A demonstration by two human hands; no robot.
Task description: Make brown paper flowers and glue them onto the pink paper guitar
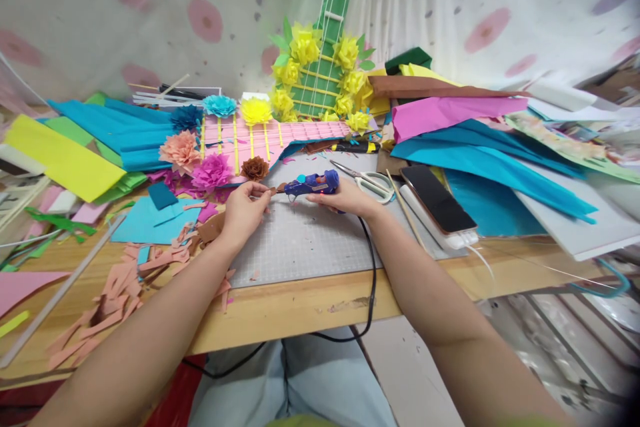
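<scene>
A pair of scissors [367,180] lies on the grey cutting mat [305,247], just beside a thin wooden stick [406,212]. A dark phone [437,199] rests face up to their right. Behind stand a green paper guitar [327,47] ringed with yellow paper flowers [305,47] and a pink paper guitar [280,133]. Salmon paper scraps [125,287] litter the wooden table [300,307].

Head camera looks forward and down, close over the table [300,307].
</scene>
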